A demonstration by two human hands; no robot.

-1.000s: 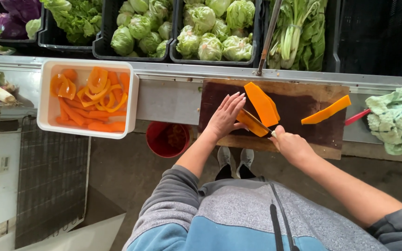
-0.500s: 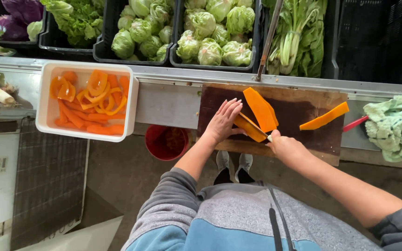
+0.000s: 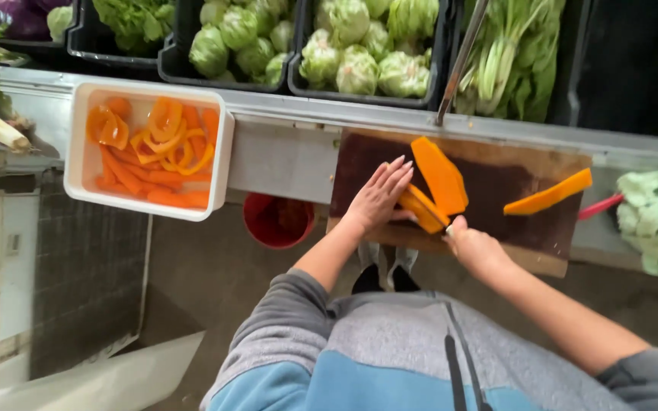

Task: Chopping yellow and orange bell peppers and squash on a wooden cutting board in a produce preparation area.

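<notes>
A dark wooden cutting board (image 3: 496,175) lies on the metal counter edge. On it stand orange pumpkin pieces: a tall wedge (image 3: 439,173), a lower slice (image 3: 420,207) and a separate strip (image 3: 548,192) to the right. My left hand (image 3: 378,196) lies flat with fingers spread, pressing against the left side of the lower pumpkin slice. My right hand (image 3: 474,242) is closed around a knife handle at the board's near edge; the blade is mostly hidden against the slice.
A white tray (image 3: 81,156) of orange pumpkin strips sits left on the counter. Black crates of green cabbages (image 3: 348,57) and leafy greens (image 3: 508,68) line the back. A red bucket (image 3: 277,222) stands below. A pale green cloth (image 3: 656,217) lies right.
The right hand with the knife has shifted slightly left along the slice, and the left hand stays pressed on the pumpkin. The view has tilted a little.
</notes>
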